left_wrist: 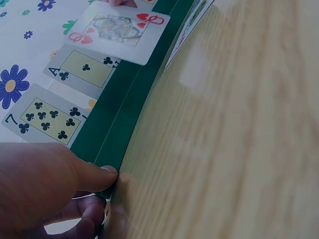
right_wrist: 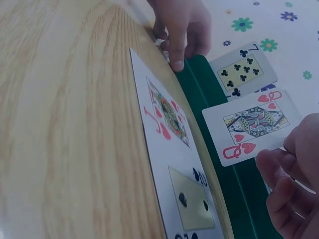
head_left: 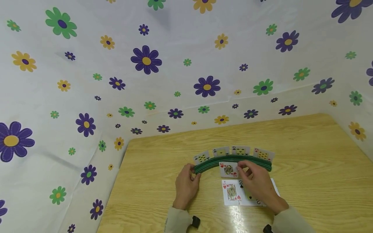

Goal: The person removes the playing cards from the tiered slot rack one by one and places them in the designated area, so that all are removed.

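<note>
A curved green card holder (head_left: 217, 160) lies on the table with several playing cards standing in it. My left hand (head_left: 186, 185) grips its left end, thumb on the near side. Closest to that hand stands the seven of clubs (left_wrist: 47, 119), then the ace of clubs (left_wrist: 84, 72). My right hand (head_left: 257, 183) pinches the queen of hearts (right_wrist: 256, 124) by one edge, in front of the holder's middle. Below it, the jack of hearts (head_left: 231, 193) lies face up beside a two of spades (right_wrist: 192, 199), which my right hand partly covers in the head view.
The wooden table (head_left: 145, 194) meets a white flower-print sheet (head_left: 175, 48) at the back and sides. Another white card edge (head_left: 275, 186) shows past my right hand, its face hidden.
</note>
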The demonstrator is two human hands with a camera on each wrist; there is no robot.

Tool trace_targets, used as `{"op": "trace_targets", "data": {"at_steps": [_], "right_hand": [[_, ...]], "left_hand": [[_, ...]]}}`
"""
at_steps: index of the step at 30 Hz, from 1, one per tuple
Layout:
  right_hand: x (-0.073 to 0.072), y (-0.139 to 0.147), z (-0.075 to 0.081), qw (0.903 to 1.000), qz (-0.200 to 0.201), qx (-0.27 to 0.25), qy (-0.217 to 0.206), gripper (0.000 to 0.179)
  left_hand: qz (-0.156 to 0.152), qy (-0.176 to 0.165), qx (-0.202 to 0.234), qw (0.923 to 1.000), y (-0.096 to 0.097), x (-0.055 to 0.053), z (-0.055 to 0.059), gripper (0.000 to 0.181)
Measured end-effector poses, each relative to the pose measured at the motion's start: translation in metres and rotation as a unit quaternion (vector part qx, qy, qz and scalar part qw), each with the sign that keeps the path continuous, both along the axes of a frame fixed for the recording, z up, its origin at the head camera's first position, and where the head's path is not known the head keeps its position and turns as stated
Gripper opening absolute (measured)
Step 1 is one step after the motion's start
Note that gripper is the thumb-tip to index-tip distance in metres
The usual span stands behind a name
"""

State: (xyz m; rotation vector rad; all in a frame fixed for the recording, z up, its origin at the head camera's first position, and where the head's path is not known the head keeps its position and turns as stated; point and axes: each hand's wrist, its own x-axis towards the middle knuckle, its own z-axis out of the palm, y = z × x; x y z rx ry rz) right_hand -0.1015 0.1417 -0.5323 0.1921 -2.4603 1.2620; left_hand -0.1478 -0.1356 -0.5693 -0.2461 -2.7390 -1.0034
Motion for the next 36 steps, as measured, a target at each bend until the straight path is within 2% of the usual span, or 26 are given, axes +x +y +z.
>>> {"op": "trace_targets", "data": {"at_steps": [6, 15, 25, 36], "right_hand": [[0.003, 0.012, -0.003, 0.9997, -0.011, 0.007, 0.023, 0.011], [0.01, 0.029, -0.002, 0.9987, -0.043, -0.009, 0.026, 0.012], [0.015, 0.036, -0.01, 0.9971, -0.069, -0.033, 0.0, 0.013], [0.024, 0.039, -0.009, 0.9947, -0.093, -0.039, -0.019, 0.013]], "left_hand": [[0.004, -0.006, 0.0, 1.0, 0.0, 0.0, 0.001, 0.027], [-0.001, -0.008, -0.003, 1.0, 0.002, 0.0, 0.001, 0.027], [0.001, -0.008, -0.009, 0.9999, 0.001, 0.0, 0.0, 0.027], [0.003, -0.008, -0.004, 1.0, 0.001, 0.0, -0.001, 0.026]]}}
